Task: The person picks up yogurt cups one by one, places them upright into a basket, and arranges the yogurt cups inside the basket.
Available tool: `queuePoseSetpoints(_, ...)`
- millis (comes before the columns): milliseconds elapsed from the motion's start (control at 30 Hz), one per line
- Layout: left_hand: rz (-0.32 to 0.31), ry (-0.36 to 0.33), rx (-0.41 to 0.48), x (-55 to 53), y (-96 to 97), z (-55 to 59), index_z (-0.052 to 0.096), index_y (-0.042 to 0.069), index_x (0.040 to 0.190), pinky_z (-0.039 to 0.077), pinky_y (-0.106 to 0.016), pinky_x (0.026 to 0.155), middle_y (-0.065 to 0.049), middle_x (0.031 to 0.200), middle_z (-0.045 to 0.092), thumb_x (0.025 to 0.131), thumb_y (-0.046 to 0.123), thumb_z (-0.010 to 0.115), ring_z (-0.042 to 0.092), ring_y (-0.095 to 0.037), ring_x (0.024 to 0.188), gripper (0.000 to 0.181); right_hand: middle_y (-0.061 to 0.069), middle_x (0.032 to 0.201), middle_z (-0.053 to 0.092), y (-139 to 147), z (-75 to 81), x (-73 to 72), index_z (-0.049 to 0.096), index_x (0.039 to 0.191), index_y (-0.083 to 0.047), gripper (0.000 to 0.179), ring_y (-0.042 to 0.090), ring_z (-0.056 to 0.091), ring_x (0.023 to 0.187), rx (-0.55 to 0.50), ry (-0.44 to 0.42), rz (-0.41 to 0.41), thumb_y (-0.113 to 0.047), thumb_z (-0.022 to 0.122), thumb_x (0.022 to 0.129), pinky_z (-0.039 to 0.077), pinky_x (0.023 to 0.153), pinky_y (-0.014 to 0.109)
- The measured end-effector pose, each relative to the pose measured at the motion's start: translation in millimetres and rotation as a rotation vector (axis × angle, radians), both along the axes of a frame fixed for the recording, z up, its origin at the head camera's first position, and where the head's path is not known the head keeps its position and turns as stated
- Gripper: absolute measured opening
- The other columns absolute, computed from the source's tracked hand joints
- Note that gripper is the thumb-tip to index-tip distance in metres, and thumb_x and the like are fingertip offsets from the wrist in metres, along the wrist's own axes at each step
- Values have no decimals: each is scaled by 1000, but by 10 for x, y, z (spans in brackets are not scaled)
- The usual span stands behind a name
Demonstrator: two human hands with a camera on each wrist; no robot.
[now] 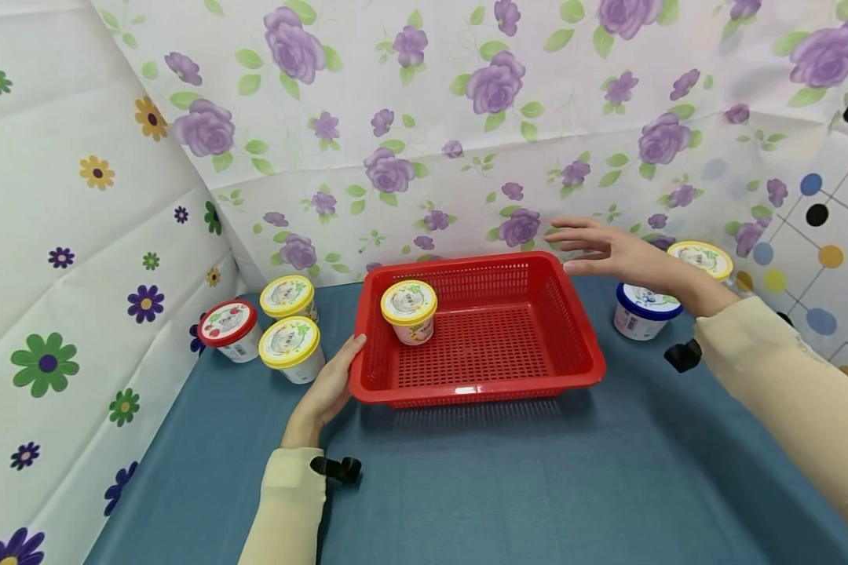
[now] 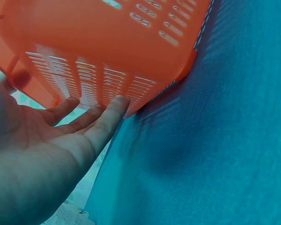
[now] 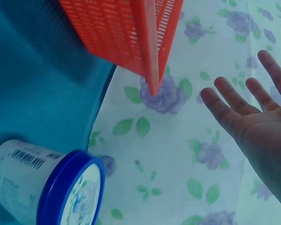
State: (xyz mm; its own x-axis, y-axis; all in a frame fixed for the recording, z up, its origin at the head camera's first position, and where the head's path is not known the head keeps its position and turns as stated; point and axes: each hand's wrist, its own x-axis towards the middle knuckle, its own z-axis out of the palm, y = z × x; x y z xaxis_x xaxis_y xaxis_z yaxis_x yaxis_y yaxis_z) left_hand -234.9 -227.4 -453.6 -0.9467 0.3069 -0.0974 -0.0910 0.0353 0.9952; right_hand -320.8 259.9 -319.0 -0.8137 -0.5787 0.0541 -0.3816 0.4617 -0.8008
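A red perforated plastic basket [image 1: 466,390] stands on the blue cloth. One yellow-lidded tub [image 1: 410,304] is inside, near its left end. My left hand [image 1: 328,384] holds the basket's left side, the thumb at the rim. In the left wrist view its fingers [image 2: 105,119] lie along the slotted outer wall under the rim. My right hand [image 1: 611,253] hovers near the basket's back right corner, fingers spread and palm bare in the right wrist view. Below that forearm sits a blue-lidded tub [image 1: 636,322], and behind it a yellow-lidded tub [image 1: 699,257], partly hidden.
Left of the basket stand a red-lidded tub [image 1: 229,323] and two yellow-lidded tubs, one at the back [image 1: 286,297] and one in front [image 1: 291,345]. A flowered sheet [image 1: 424,118] hangs right behind the basket, and another patterned sheet [image 1: 78,259] closes off the left side.
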Motion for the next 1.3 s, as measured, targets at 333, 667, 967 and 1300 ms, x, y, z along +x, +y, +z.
queuePoseSetpoints(333,6,-2,-4,-15,-10,-24,27,13,162,55,-31,91,-26,139,50,112,52,35,60,-25,112,64,-7,169,24,196,-25,113,46,158,-20,55,32,36,149,-7,18,-42,-23,63,106,31,116,64)
queuePoseSetpoints(667,2,-6,-6,-14,-3,-19,29,14,161,55,-33,92,-27,139,49,112,52,36,59,-27,113,62,-4,167,31,438,-121,251,42,160,-28,57,30,41,146,31,79,-142,-23,62,106,44,94,12)
queuePoseSetpoints(967,12,-13,-4,-26,-3,-20,29,13,161,55,-31,90,-26,138,51,112,51,36,59,-24,112,62,-1,166,33,615,-212,306,34,163,-29,63,33,39,147,-40,63,-159,-16,59,107,43,96,10)
queuePoseSetpoints(1300,6,-8,-2,-25,4,-29,28,12,161,54,-31,90,-25,136,52,112,51,35,60,-22,109,63,2,163,40,794,-319,349,25,166,-31,67,16,41,145,-77,49,-197,-18,57,108,43,95,10)
